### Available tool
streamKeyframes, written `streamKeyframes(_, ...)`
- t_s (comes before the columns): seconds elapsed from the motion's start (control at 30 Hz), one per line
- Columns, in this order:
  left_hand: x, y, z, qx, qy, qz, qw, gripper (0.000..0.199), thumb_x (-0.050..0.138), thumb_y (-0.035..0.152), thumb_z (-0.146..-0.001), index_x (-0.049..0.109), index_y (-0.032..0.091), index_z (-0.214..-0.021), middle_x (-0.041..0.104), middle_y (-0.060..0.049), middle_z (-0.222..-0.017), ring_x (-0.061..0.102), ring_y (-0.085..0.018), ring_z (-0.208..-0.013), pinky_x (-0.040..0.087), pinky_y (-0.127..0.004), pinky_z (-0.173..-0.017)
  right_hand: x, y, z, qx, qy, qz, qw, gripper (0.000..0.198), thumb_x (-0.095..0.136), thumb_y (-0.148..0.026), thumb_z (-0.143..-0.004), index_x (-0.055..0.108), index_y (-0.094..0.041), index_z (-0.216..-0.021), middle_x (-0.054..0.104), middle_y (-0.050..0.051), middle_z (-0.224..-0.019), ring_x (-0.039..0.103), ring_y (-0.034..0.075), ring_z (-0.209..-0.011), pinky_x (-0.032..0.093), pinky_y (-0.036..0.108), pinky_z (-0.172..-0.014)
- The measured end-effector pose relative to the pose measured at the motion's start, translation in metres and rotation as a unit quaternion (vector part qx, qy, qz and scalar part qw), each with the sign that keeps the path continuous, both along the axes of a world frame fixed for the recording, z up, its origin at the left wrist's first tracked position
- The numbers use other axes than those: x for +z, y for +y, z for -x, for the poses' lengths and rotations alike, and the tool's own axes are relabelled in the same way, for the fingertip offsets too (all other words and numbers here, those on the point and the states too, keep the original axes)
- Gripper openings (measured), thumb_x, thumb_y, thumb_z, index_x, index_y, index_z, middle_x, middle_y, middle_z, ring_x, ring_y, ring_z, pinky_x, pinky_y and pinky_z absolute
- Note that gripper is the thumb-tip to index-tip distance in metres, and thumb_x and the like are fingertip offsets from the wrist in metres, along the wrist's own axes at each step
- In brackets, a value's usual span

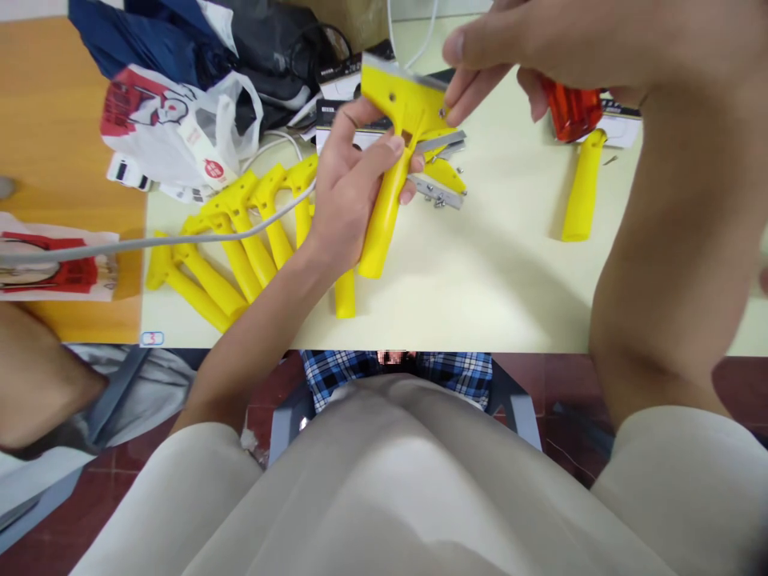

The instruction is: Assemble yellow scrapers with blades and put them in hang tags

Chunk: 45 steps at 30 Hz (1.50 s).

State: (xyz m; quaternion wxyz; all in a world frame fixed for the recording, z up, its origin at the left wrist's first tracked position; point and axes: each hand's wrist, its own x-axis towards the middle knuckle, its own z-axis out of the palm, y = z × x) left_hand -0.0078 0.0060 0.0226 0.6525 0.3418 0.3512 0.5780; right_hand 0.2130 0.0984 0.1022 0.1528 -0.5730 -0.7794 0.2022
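Observation:
My left hand (348,188) is closed around a yellow plastic scraper (387,216), its wide head tilted up and a metal strip along the top edge. At the right corner of that head, fingertips of my right hand (510,56) touch a small screw (442,113). Tucked under the same hand's curled rear fingers is a clear red handle (573,112), which looks like a screwdriver's; its shaft is hidden. Just behind the held scraper lie grey metal strips (441,192) with several loose screws (439,202) and more yellow scraper heads (444,172).
Several yellow scraper handles (240,232) lie in a row at left, and a single one (582,188) at right. A grey cable (210,238) crosses above the left forearm. Plastic bag (156,120) and dark cloth (264,56) crowd the back left. Another person's arm (42,384) rests at far left.

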Motion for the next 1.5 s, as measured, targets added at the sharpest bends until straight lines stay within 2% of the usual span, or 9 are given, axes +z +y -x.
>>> streamKeyframes(0.1,-0.01,0.002,0.001,-0.025,-0.055,0.096,0.994,0.02,0.074,0.01,-0.102,0.069,0.029,-0.104,0.074,-0.004,-0.103,0.077,-0.021,-0.101,0.053,-0.022,-0.059,0.014,-0.017,0.019,-0.012,-0.023,0.022,0.999,0.033,0.073,-0.038,-0.093,0.058,-0.009,-0.09,0.065,-0.009,-0.073,0.045,0.006,-0.035,0.018,0.012,-0.03)
streamKeyframes(0.17,-0.014,0.0,0.0,-0.05,-0.095,0.13,0.986,0.019,0.072,0.007,-0.102,0.067,0.023,-0.109,0.073,-0.004,-0.103,0.075,-0.016,-0.088,0.051,-0.019,-0.059,0.016,-0.019,0.025,-0.002,0.0,0.03,1.0,0.035,0.077,-0.028,-0.089,0.048,-0.009,-0.089,0.068,-0.007,-0.078,0.046,0.009,-0.036,0.024,0.015,-0.03)
streamKeyframes(0.43,-0.017,-0.011,0.004,-0.119,-0.134,0.106,0.978,0.018,0.072,0.005,-0.1,0.062,0.02,-0.103,0.069,-0.005,-0.104,0.07,-0.012,-0.083,0.054,-0.017,-0.061,-0.006,-0.007,0.031,0.141,0.055,0.058,0.987,0.032,0.082,-0.007,-0.078,0.05,-0.005,-0.082,0.073,-0.004,-0.088,0.044,0.0,-0.041,0.024,0.012,-0.03)
streamKeyframes(0.73,-0.01,-0.008,0.011,-0.121,-0.112,0.11,0.98,0.027,0.083,0.009,-0.092,0.061,0.023,-0.102,0.066,-0.003,-0.098,0.07,-0.014,-0.08,0.051,-0.018,-0.058,0.001,-0.013,0.039,0.144,0.083,0.039,0.985,0.048,0.085,-0.02,-0.08,0.039,-0.008,-0.08,0.071,-0.007,-0.086,0.066,-0.001,-0.063,0.027,0.005,-0.038)
streamKeyframes(0.83,-0.012,-0.008,0.011,-0.134,-0.115,0.103,0.979,0.022,0.075,0.009,-0.098,0.06,0.023,-0.106,0.067,-0.002,-0.1,0.071,-0.013,-0.08,0.052,-0.017,-0.06,0.003,-0.013,0.039,0.131,0.088,0.044,0.987,0.044,0.085,-0.012,-0.08,0.042,-0.006,-0.08,0.07,-0.007,-0.083,0.06,-0.004,-0.058,0.028,0.003,-0.039)
streamKeyframes(0.93,-0.014,-0.009,0.01,-0.129,-0.12,0.123,0.977,0.036,0.089,0.012,-0.09,0.061,0.025,-0.109,0.067,-0.001,-0.1,0.071,-0.013,-0.078,0.051,-0.019,-0.058,0.003,-0.012,0.038,0.131,0.091,0.054,0.986,0.042,0.083,-0.006,-0.081,0.042,-0.005,-0.08,0.068,-0.007,-0.079,0.057,-0.006,-0.056,0.03,0.0,-0.041)
streamKeyframes(1.13,-0.014,-0.008,0.009,-0.125,-0.115,0.107,0.98,0.037,0.093,0.016,-0.088,0.061,0.023,-0.104,0.068,-0.002,-0.1,0.07,-0.013,-0.078,0.049,-0.018,-0.058,0.002,-0.009,0.031,0.137,0.046,0.032,0.989,0.037,0.078,-0.025,-0.091,0.047,-0.006,-0.082,0.071,-0.007,-0.086,0.047,-0.006,-0.045,0.025,0.006,-0.039)
streamKeyframes(1.27,-0.014,-0.006,0.011,-0.108,-0.119,0.136,0.978,0.045,0.095,0.015,-0.084,0.062,0.027,-0.112,0.068,-0.001,-0.1,0.072,-0.014,-0.076,0.05,-0.019,-0.057,0.008,-0.011,0.024,0.126,0.048,0.029,0.99,0.036,0.078,-0.022,-0.091,0.045,-0.007,-0.083,0.073,-0.01,-0.094,0.045,-0.007,-0.043,0.025,0.007,-0.037)
streamKeyframes(1.5,-0.016,0.0,0.016,-0.107,-0.141,0.093,0.98,0.021,0.065,0.001,-0.099,0.063,0.021,-0.106,0.068,-0.004,-0.104,0.072,-0.011,-0.081,0.055,-0.017,-0.062,0.015,-0.011,0.013,0.144,0.064,-0.003,0.988,0.024,0.081,0.002,-0.075,0.06,-0.005,-0.084,0.065,-0.009,-0.079,0.036,-0.013,-0.05,0.016,0.002,-0.038)
